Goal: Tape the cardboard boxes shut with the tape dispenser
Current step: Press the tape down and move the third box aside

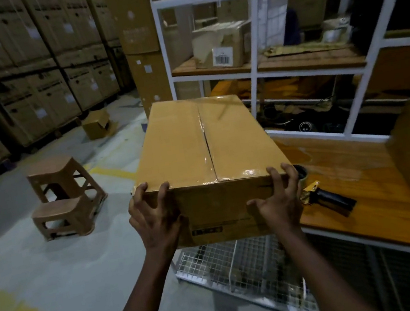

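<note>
I hold the box (196, 143) at mid-frame by its near end, my left hand (154, 217) and right hand (278, 199) each curling fingers over the top edge. Glossy tape runs along its top seam. The dispenser (324, 197) lies on the table (356, 166) at lower right, just beside my right hand.

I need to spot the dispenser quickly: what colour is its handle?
The tape dispenser has a black handle, seen best in the head view.
</note>
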